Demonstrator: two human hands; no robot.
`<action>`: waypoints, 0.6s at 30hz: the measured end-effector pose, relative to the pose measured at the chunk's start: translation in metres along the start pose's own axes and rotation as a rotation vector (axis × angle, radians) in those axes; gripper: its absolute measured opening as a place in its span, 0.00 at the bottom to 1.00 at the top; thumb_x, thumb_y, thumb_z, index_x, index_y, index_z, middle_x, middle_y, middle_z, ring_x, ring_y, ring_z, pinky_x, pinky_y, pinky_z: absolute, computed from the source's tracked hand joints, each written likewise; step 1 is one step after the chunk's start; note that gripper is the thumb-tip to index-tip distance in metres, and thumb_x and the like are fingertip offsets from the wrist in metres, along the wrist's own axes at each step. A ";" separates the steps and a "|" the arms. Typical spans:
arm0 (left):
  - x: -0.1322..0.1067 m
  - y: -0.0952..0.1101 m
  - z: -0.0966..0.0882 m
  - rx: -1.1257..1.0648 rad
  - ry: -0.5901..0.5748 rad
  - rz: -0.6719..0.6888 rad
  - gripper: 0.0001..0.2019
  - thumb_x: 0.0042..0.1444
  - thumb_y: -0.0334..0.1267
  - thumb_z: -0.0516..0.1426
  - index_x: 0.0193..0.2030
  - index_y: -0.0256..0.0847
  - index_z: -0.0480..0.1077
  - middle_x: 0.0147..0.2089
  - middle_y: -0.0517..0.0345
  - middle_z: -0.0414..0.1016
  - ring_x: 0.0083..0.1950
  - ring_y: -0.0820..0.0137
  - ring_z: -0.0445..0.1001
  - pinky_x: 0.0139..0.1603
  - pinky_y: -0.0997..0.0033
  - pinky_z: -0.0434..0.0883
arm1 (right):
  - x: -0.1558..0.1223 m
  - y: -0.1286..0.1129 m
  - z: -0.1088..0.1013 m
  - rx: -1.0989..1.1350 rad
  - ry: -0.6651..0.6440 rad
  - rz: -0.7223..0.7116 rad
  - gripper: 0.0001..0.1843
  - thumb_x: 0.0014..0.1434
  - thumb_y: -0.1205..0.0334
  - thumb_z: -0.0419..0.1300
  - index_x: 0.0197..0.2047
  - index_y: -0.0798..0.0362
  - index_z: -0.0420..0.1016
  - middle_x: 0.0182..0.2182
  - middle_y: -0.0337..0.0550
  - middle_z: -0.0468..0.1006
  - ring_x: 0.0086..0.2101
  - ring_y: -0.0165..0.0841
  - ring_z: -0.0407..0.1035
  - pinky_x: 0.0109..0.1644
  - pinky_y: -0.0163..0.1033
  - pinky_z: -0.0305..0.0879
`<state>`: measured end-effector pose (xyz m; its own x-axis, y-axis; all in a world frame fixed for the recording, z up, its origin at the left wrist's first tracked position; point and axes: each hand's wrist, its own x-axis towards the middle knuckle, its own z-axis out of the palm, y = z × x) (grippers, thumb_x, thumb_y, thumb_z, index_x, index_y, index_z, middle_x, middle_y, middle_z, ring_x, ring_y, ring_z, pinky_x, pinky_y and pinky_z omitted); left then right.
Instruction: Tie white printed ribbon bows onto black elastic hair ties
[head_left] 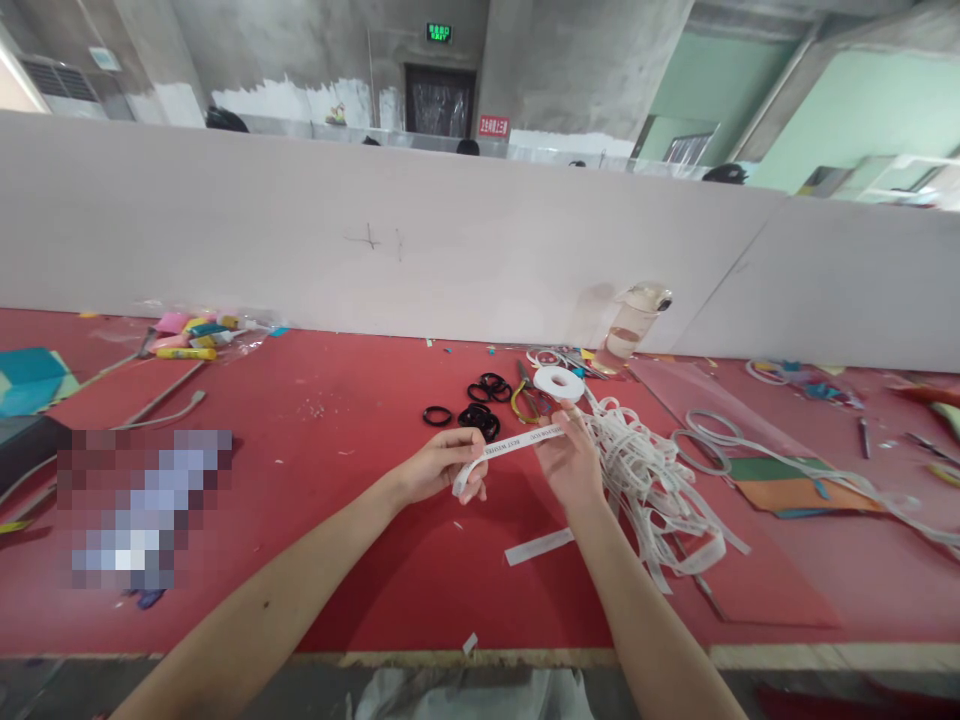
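Both my hands are over the red table (pixel 337 520), holding one white printed ribbon strip (pixel 510 448) stretched between them. My left hand (pixel 442 466) pinches the strip's left end, which curls under its fingers. My right hand (pixel 571 462) pinches the right end with fingers closed. A tangled heap of white ribbon (pixel 652 490) lies just right of my right hand. A short cut ribbon piece (pixel 538 546) lies flat on the table below my hands. A white ribbon roll (pixel 559 383) sits just behind them.
Several black hair ties (pixel 480 405) and yellow-handled scissors (pixel 525 398) lie behind my hands. A clear bottle (pixel 634 325) stands by the white partition wall (pixel 375 230). Coloured sheets (pixel 780 485) lie right; a bag of coloured items (pixel 195 338) and a teal pad (pixel 30 378) lie left.
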<state>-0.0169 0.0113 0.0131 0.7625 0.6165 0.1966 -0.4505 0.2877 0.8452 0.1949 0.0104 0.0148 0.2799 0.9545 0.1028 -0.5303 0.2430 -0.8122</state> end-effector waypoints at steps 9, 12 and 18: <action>0.001 -0.003 0.005 0.129 0.008 -0.137 0.11 0.61 0.42 0.57 0.34 0.37 0.62 0.19 0.64 0.71 0.13 0.78 0.65 0.26 0.71 0.73 | -0.007 0.010 0.002 -0.598 0.223 -0.474 0.16 0.58 0.51 0.60 0.45 0.53 0.73 0.43 0.46 0.75 0.43 0.34 0.70 0.50 0.41 0.66; 0.002 -0.004 0.010 0.220 0.069 -0.179 0.15 0.59 0.47 0.60 0.35 0.38 0.62 0.20 0.66 0.70 0.13 0.78 0.66 0.26 0.72 0.73 | -0.020 0.013 0.012 -0.790 -0.157 -0.396 0.16 0.64 0.51 0.54 0.49 0.52 0.72 0.40 0.45 0.77 0.42 0.35 0.71 0.49 0.40 0.66; 0.004 -0.008 0.012 0.296 0.137 -0.178 0.18 0.57 0.51 0.60 0.33 0.38 0.61 0.18 0.68 0.69 0.14 0.78 0.67 0.29 0.69 0.76 | -0.028 0.021 0.018 -0.812 -0.413 -0.155 0.14 0.61 0.50 0.58 0.43 0.51 0.73 0.24 0.36 0.72 0.25 0.28 0.66 0.31 0.33 0.61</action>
<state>-0.0046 0.0028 0.0135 0.7387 0.6737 -0.0180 -0.1467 0.1869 0.9714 0.1619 -0.0086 0.0053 -0.0894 0.9452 0.3140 0.2567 0.3265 -0.9097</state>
